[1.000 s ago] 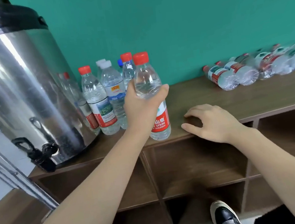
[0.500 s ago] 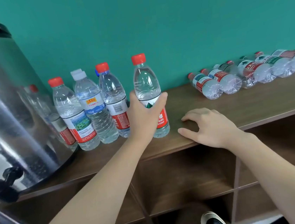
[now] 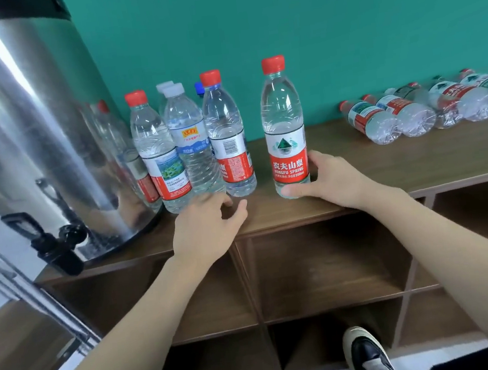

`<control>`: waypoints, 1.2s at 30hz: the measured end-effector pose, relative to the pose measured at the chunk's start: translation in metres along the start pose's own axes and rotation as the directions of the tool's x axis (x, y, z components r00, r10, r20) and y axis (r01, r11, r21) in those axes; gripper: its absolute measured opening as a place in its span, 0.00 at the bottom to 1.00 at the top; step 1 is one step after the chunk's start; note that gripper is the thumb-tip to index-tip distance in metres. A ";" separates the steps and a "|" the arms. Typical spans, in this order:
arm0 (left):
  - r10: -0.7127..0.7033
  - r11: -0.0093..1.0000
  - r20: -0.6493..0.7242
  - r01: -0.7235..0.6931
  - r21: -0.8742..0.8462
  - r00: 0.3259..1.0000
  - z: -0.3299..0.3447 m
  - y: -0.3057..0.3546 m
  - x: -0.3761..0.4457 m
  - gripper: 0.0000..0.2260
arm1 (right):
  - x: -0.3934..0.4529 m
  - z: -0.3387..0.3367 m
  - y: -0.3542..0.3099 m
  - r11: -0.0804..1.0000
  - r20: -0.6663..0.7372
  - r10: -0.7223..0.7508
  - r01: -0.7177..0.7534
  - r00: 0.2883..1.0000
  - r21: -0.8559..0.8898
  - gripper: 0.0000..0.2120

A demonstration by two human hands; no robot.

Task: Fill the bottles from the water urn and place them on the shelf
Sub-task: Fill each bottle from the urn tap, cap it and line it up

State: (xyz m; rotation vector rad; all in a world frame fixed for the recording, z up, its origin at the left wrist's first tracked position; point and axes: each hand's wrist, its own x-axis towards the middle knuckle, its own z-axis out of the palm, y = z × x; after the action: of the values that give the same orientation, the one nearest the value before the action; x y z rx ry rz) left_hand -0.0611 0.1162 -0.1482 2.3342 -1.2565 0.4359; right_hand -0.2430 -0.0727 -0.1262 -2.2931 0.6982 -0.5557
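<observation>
On the shelf top, far left: water urn | left hand released, near upright bottles | right hand grasping filled bottle | step: placing; next likely: release, take lying bottles.

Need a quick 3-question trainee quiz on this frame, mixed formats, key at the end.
1. True or false: the right hand grips the base of the upright Nongfu Spring bottle.
2. The bottles at the far right of the shelf top are: A upright, B lying on their sides, C stacked in a cubby.
3. Fill in: the black tap belongs to the steel ____.

Key: 1 true; 2 B; 3 urn. The left hand holds nothing.
</observation>
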 end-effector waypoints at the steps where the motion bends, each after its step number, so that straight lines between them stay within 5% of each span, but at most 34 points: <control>1: 0.006 1.000 -0.005 -0.006 0.004 1.000 0.000 0.000 0.000 0.19 | 0.005 0.000 -0.001 1.000 0.021 0.007 -0.007 1.000 0.009 0.39; 10: 0.028 0.999 -0.024 -0.028 -0.015 0.999 0.004 -0.003 0.003 0.18 | 0.058 0.009 0.003 0.998 -0.072 0.062 -0.059 0.995 0.033 0.35; 17: 0.019 0.999 -0.064 -0.022 -0.048 0.998 0.010 -0.004 0.004 0.17 | 0.082 0.017 0.002 0.994 -0.087 0.050 -0.042 0.995 0.100 0.22; 28: 0.039 0.999 -0.041 -0.040 -0.021 0.998 0.008 -0.001 0.003 0.16 | 0.084 0.020 0.005 0.999 -0.048 0.005 -0.003 0.999 0.051 0.25; 36: 0.148 0.979 0.049 -0.139 -0.147 0.988 0.012 0.025 0.007 0.12 | 0.035 -0.016 0.022 1.000 -0.171 0.027 -0.026 0.985 0.009 0.23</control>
State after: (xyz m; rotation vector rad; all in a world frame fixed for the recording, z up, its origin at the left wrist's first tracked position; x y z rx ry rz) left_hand -0.0775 0.0934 -0.1490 2.1599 -1.4413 0.3132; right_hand -0.2328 -0.1156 -0.1238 -2.2445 0.8056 -0.7479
